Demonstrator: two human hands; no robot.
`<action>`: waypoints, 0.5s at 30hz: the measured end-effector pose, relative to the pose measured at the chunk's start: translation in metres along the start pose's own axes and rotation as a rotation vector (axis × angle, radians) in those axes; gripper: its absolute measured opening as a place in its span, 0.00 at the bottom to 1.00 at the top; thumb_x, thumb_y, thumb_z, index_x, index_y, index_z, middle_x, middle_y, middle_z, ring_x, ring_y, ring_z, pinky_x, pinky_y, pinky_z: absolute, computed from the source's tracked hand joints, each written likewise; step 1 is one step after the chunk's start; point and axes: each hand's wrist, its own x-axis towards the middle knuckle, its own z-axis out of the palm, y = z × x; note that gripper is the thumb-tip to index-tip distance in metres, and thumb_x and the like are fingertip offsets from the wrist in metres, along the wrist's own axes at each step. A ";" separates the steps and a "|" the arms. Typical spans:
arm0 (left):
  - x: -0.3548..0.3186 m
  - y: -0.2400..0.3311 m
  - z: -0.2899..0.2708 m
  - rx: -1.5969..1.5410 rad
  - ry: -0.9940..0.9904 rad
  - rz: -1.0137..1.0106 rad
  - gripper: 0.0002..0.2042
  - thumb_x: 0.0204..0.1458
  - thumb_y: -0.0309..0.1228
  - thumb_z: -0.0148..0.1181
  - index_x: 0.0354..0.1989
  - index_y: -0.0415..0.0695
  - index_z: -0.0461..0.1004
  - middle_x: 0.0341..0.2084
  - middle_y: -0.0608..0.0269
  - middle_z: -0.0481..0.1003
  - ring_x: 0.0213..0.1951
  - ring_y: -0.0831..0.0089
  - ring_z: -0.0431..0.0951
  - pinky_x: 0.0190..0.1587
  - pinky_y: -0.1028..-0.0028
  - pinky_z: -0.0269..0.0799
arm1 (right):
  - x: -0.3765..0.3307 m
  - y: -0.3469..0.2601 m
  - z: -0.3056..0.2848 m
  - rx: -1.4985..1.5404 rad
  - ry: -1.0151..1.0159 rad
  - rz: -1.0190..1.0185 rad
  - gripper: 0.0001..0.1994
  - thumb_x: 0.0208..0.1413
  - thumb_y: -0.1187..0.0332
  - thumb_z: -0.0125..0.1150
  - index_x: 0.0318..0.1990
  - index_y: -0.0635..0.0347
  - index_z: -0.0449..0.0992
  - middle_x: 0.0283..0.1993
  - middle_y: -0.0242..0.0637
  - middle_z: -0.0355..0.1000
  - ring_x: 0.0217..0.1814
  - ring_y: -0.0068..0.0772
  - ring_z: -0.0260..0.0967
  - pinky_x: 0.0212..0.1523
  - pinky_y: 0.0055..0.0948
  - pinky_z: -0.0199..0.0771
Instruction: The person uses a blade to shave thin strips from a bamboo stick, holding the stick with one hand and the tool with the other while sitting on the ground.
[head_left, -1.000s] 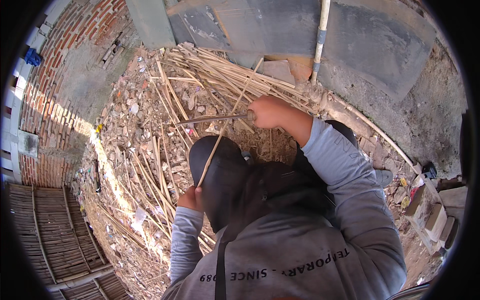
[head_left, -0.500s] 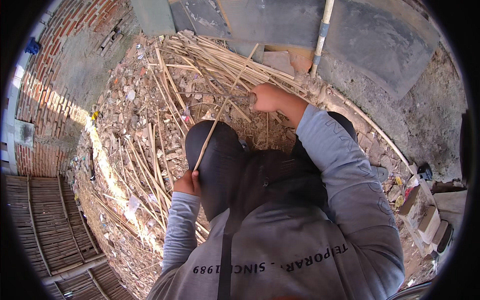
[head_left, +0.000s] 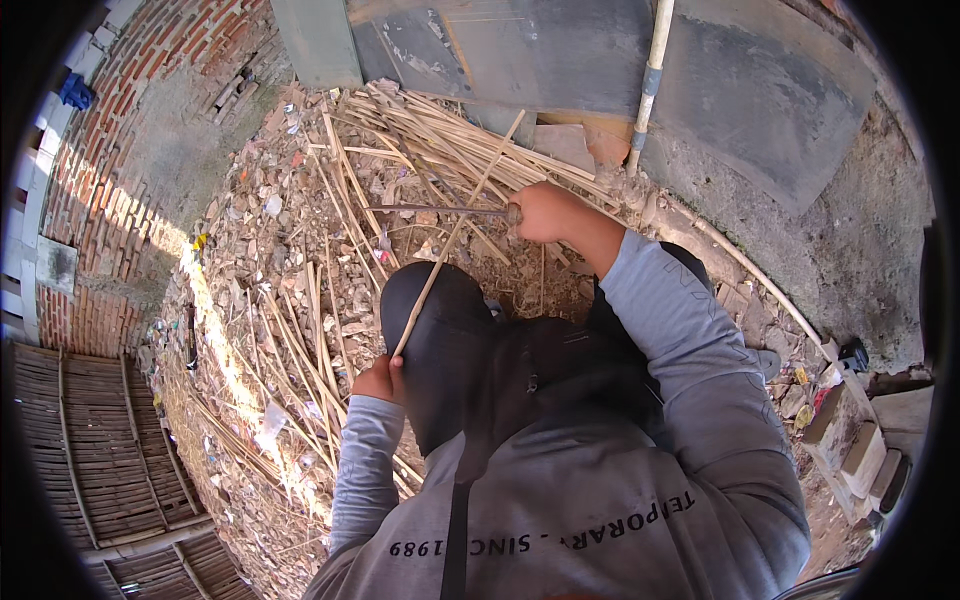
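My left hand (head_left: 381, 379) is closed around the lower end of a long thin bamboo strip (head_left: 455, 235) that slants up and to the right over the rubble. My right hand (head_left: 543, 211) is raised at the end of a grey sleeve and grips the handle of a slim dark blade (head_left: 435, 209). The blade points left and crosses the strip about halfway up. A black cloth covering (head_left: 440, 350) and my grey sweatshirt (head_left: 600, 500) fill the lower middle of the view.
A pile of split bamboo strips (head_left: 440, 140) lies against a grey concrete wall (head_left: 560, 50) with an upright white pipe (head_left: 651, 80). Rubble and litter (head_left: 270, 250) cover the ground. A brick wall (head_left: 110, 150) and woven bamboo panels (head_left: 90, 450) stand left; boxes (head_left: 850, 440) sit right.
My right hand with the blade rose a little, then came back down slightly. My left hand kept its hold on the strip and barely moved.
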 end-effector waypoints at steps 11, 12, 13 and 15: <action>0.001 0.013 -0.012 -0.012 -0.024 -0.010 0.23 0.64 0.49 0.40 0.30 0.41 0.70 0.20 0.39 0.73 0.28 0.36 0.75 0.31 0.45 0.67 | -0.002 0.009 -0.012 -0.001 0.091 0.176 0.15 0.43 0.67 0.60 0.41 0.56 0.79 0.41 0.45 0.78 0.45 0.50 0.76 0.45 0.45 0.76; 0.001 0.012 -0.015 0.027 -0.033 -0.011 0.23 0.64 0.49 0.40 0.30 0.41 0.70 0.20 0.38 0.74 0.28 0.36 0.75 0.32 0.45 0.68 | -0.003 0.015 -0.012 -0.050 0.108 0.133 0.15 0.44 0.68 0.60 0.42 0.57 0.79 0.41 0.46 0.78 0.45 0.50 0.76 0.45 0.46 0.76; 0.000 0.011 -0.014 0.034 -0.033 -0.020 0.23 0.64 0.49 0.40 0.30 0.41 0.70 0.20 0.38 0.74 0.28 0.36 0.75 0.32 0.45 0.68 | -0.006 0.020 -0.006 -0.089 0.108 0.098 0.16 0.44 0.69 0.59 0.43 0.57 0.79 0.41 0.46 0.78 0.45 0.50 0.76 0.45 0.46 0.75; -0.001 0.011 -0.012 0.052 -0.046 -0.038 0.23 0.64 0.49 0.40 0.31 0.42 0.71 0.20 0.38 0.74 0.28 0.36 0.75 0.32 0.45 0.68 | -0.006 0.018 -0.004 -0.066 0.118 0.074 0.15 0.43 0.68 0.61 0.43 0.56 0.79 0.40 0.46 0.77 0.45 0.51 0.75 0.45 0.47 0.75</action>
